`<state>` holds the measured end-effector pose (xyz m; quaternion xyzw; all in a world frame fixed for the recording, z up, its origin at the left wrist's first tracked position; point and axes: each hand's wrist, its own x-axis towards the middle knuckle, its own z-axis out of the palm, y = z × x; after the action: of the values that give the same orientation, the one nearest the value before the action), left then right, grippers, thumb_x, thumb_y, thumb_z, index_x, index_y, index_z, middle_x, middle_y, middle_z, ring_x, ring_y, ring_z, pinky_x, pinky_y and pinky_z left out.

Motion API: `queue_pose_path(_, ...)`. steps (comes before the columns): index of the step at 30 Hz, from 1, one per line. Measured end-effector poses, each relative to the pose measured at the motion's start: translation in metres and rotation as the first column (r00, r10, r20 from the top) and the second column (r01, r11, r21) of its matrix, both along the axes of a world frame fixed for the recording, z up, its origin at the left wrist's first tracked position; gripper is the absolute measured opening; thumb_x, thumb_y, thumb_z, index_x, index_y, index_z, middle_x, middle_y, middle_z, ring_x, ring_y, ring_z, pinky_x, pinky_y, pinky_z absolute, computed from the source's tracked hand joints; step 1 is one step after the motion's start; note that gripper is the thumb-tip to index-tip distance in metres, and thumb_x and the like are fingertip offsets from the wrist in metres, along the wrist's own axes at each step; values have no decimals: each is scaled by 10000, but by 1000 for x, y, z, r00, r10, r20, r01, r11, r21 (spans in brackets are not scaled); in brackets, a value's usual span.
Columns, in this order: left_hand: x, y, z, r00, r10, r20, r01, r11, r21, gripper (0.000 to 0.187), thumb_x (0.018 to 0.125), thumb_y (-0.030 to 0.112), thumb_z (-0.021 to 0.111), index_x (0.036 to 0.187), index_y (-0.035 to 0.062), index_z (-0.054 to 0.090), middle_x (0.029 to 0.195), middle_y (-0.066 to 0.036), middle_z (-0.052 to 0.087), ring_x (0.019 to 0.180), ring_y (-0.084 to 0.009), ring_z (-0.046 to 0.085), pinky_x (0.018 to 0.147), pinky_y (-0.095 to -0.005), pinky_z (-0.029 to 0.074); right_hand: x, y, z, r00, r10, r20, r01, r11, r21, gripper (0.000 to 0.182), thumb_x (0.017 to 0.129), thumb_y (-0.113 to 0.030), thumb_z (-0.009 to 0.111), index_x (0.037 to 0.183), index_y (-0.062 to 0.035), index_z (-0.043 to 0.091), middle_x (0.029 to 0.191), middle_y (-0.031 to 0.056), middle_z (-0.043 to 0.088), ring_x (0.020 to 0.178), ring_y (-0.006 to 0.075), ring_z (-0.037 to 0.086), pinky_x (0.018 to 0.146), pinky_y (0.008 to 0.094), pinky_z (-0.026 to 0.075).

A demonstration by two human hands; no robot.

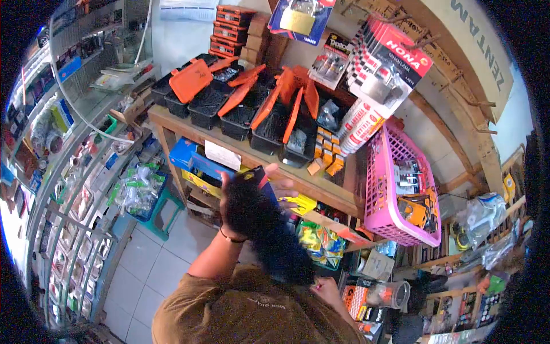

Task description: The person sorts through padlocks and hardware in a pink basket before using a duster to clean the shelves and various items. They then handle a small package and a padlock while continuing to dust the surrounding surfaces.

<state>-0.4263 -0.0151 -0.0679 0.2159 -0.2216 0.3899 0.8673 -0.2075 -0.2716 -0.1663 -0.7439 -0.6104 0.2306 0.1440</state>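
Observation:
A long, black, soft-looking thing (246, 215) runs across the middle of the view, blurred, so its kind cannot be made out. My left hand (228, 198), with a band at the wrist, is wrapped round its upper end. The thumb shows on the left and the fingertips on the right. A dark, flat edge with a red stripe (263, 179) shows between those fingers. Lower down, my right hand (325, 288) is closed at the black thing's lower end. Its fingers are partly hidden.
A wooden shelf (338, 195) carries black bins (235, 123) with orange lids. A pink basket (375, 189) stands on the right. Packaged padlocks (381, 86) hang above. A green stool (166, 221) and a glass display case (74, 241) are on the left.

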Motion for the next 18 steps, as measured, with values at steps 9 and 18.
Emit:
queue_pose_path(9,-4,7,-9,993,-58,103,46,992,118,855,755,700,239,1264,19,332,1258,-183,392,1150,-316,396,950,-483,300,-10,-2,15,995,-63,-72,63,998,7,274,646,-251,677,588,-39,512,531,103,535,485,244,554,500,343,452)
queue_pose_path(18,-11,-11,7,990,-5,139,92,771,-631,946,690,750,302,1280,12,253,1191,-291,395,1061,-431,423,896,-582,300,-7,-6,-8,988,-138,-72,136,990,-20,256,631,-234,678,575,-38,521,535,110,541,493,255,559,490,337,445)
